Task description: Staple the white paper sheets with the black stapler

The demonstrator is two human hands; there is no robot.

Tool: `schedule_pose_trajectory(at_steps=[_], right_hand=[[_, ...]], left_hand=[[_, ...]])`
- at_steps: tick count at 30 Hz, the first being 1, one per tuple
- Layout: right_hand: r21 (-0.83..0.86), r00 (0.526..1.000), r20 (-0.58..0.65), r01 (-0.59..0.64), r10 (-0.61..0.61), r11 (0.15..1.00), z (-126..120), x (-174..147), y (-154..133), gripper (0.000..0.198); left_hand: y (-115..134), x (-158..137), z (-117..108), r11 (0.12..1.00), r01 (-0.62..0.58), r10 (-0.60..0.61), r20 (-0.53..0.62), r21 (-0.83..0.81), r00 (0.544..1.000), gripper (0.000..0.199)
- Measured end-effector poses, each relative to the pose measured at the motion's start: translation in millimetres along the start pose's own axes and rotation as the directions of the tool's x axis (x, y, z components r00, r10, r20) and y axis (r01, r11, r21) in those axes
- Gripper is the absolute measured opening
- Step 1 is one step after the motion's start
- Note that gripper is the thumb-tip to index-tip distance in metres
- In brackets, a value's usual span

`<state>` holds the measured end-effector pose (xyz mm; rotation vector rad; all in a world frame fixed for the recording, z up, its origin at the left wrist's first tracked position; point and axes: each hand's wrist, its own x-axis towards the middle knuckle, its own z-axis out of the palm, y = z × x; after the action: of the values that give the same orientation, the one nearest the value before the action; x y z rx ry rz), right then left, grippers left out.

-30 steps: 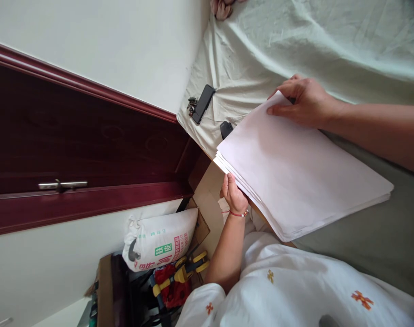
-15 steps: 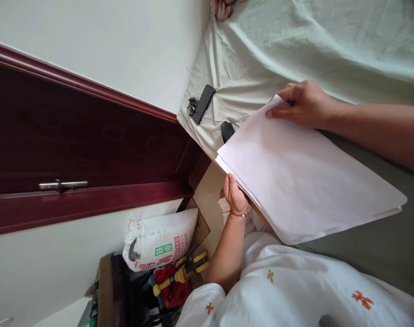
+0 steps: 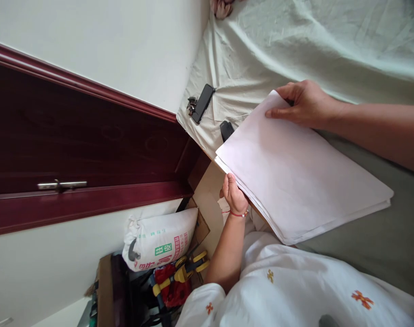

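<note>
A stack of white paper sheets (image 3: 305, 177) with rounded corners lies tilted in front of me, its edges slightly uneven at the left and lower right. My right hand (image 3: 304, 103) pinches the upper corner, thumb flat on the top sheet and fingers mostly hidden behind it. Along the left edge, my left hand (image 3: 234, 196), with a red bracelet at the wrist, is closed round the sheets; its fingers are partly hidden. Just beyond the paper's upper left edge, a black object (image 3: 226, 131) is partly covered by the stack.
A black phone-like object (image 3: 204, 103) lies on the pale green bedsheet (image 3: 261, 54), beside small metal items (image 3: 192, 105). To the left is a dark red door (image 3: 73, 136) with a handle. Below stand a white printed sack (image 3: 162, 236) and a yellow-wheeled item (image 3: 182, 272).
The top sheets have shifted leftward; their far right corner now sits further in and their upper corner a little higher. Both hands stay almost where they were.
</note>
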<state>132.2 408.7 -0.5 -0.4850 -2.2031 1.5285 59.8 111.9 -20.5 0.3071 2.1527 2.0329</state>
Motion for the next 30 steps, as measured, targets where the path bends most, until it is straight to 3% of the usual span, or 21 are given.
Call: schedule_pose_trajectory(at_steps=[5, 18, 30], right_hand=[[-0.048, 0.995, -0.041, 0.092, -0.094, 0.995, 0.2, 1.7, 1.7, 0.034], [0.067, 1.000, 0.019, 0.015, -0.016, 0.998, 1.5, 1.6, 6.2, 0.021], [0.110, 0.998, 0.065, -0.001, -0.006, 0.994, 0.7, -0.2, 2.4, 0.022]], left_hand=[[2.3, -0.2, 2.0, 1.000, -0.018, 0.018, 0.013, -0.023, 1.000, 0.047], [4.9, -0.9, 3.8, 0.999, 0.015, -0.017, -0.032, -0.045, 0.999, 0.053], [2.0, -1.7, 3.0, 0.998, 0.060, -0.062, -0.102, -0.016, 0.993, 0.053]])
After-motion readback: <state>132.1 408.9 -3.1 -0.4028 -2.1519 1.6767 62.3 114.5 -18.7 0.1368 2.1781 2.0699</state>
